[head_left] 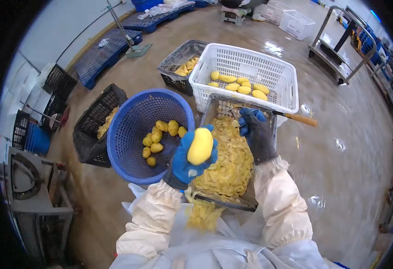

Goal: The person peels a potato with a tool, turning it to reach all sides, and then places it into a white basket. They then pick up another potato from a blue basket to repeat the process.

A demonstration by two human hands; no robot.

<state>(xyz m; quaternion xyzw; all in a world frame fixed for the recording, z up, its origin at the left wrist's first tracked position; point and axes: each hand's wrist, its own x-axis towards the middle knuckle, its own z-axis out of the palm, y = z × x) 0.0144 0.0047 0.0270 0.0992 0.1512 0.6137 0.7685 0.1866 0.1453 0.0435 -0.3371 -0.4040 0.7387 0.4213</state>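
Note:
A smooth yellow peeled potato (200, 146) rests in my left hand (188, 154), which wears a blue glove with its fingers wrapped round it. My right hand (255, 130), in a blue and dark glove, is closed over the peel crate; a small part of something shows at its fingertips, too little to name. Below lies a heap of yellow peelings (227, 161) in a dark crate (210, 112). Beside the crate's left side, a blue round basket (129, 134) holds several unpeeled potatoes (157, 134). A knife with a wooden handle (300, 119) lies across the far right rim.
A white basket (250, 60) with several peeled potatoes stands ahead. Black crates with yellow pieces stand at the back (171, 67) and left (89, 130). A metal stand (39, 188) is at the left, a trolley (335, 58) at the back right. Another person sits far ahead.

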